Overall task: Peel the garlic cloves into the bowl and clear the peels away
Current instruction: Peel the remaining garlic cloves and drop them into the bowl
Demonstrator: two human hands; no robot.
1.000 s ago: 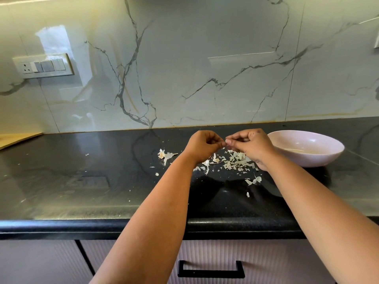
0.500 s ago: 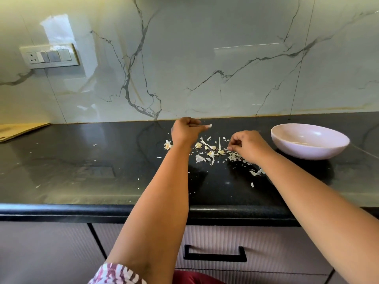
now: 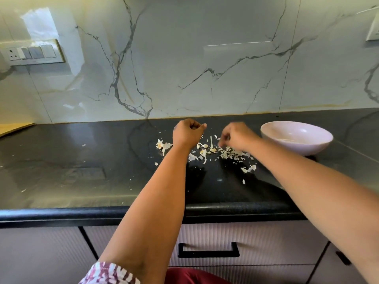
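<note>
Black handle (image 3: 208, 250) on the ribbed pale drawer front (image 3: 235, 238) sits nearest me, under the rounded edge of the dark stone counter (image 3: 82, 181); a patterned sleeve (image 3: 106, 274) shows at the bottom of my view. Both forearms reach out over the counter. Past them lie the garlic peels (image 3: 229, 153), scattered papery white flakes spread from just left of the left wrist across to a few stray bits nearer the counter edge on the right. Among them I can make out what look like small pale cloves (image 3: 212, 149) (too small for me to be sure). My left hand (image 3: 187, 133) is held above the peels with the fingers curled in, pinching a small pale piece at the fingertips, probably a garlic clove (image 3: 204, 125), though I cannot tell whether it is peeled. My right hand (image 3: 238, 137) is down in the peel pile, fingers bent toward the counter; it is motion-blurred, and I cannot tell whether it grips anything. Just beyond and to the right stands the pale pink bowl (image 3: 320, 140), upright on the counter, close beside the right hand. Behind everything rises the veined marble backsplash (image 3: 205, 68), with a switch plate (image 3: 30, 53) at far left.
</note>
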